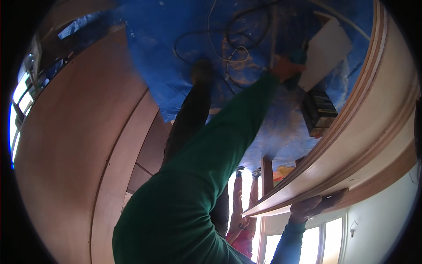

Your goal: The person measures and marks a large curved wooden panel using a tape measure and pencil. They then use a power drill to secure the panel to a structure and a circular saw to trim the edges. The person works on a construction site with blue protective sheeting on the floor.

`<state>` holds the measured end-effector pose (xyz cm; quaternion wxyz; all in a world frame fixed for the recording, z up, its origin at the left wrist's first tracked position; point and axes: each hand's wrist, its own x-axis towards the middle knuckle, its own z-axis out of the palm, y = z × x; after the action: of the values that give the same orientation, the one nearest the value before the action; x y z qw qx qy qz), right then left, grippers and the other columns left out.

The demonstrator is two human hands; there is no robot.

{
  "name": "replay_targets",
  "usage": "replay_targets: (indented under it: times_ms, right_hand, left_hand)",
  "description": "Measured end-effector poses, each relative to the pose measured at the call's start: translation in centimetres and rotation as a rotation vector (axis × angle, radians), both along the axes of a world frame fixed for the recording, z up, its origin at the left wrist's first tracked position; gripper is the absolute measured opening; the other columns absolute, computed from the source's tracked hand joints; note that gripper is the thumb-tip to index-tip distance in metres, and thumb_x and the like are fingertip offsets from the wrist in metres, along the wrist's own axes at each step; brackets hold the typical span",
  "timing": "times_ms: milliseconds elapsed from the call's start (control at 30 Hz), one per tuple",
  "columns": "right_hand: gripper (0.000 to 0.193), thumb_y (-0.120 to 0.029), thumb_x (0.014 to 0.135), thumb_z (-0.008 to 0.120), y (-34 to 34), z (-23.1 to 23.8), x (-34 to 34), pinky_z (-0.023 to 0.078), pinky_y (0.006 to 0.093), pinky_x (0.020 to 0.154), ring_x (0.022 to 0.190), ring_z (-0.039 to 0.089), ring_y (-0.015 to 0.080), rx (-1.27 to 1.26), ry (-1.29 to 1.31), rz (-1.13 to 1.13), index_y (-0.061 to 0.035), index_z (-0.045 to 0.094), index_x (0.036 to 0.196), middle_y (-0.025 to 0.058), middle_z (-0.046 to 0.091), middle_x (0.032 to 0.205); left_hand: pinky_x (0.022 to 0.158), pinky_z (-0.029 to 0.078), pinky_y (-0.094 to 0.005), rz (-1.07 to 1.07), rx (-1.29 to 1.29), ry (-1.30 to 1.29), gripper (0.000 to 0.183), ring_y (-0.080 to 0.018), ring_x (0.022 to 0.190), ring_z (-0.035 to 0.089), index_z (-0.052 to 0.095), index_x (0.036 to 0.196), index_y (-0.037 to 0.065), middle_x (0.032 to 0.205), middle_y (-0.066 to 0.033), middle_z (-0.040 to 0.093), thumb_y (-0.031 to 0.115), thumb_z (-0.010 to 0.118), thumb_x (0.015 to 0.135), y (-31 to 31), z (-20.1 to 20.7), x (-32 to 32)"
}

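A sheet (151,53) spreads between the left panel (83,132) and right panel (380,101), cables (228,60) on it; near the right panel, a box (320,110) sits beside a board (327,53).

2 hands (288,68), 1 white board (329,52) and 1 dark box (319,110).

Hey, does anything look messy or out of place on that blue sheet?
Yes, the cords lie in loose, overlapping loops across the sheet, untidy rather than neatly coiled. Pale patches there may be dust or glare; I can't tell.
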<state>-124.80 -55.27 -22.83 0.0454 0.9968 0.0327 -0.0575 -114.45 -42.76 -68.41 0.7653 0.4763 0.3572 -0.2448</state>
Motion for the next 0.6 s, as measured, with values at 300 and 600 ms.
replay_targets:
  times_ms: [300,600]
  right_hand:
    - [0.073,-0.066,0.109,0.027,-0.8,-0.8,1.7,0.058,0.0635,0.108,0.140,0.055,0.0547,-0.231,-0.110,0.486,-0.0248,0.010,0.167,0.0407,0.039,0.159]
    - [0.075,-0.066,0.110,0.026,-1.2,-0.3,-0.3,0.054,0.0659,0.110,0.141,0.054,0.0550,-0.075,-0.032,0.150,-0.0220,0.011,0.169,0.0389,0.040,0.160]
  left_hand:
    - [0.097,0.059,-0.0456,0.142,0.002,-0.026,0.095,-0.0382,0.115,0.070,0.051,0.141,-0.008,0.129,-0.0279,0.066,0.037,0.095,0.069,-10.2,3.0,-0.9]
    - [0.096,0.056,-0.0531,0.045,0.706,0.074,0.070,-0.0458,0.109,0.068,0.059,0.134,-0.003,0.124,-0.0307,0.067,0.029,0.085,0.077,-12.1,8.3,1.5]
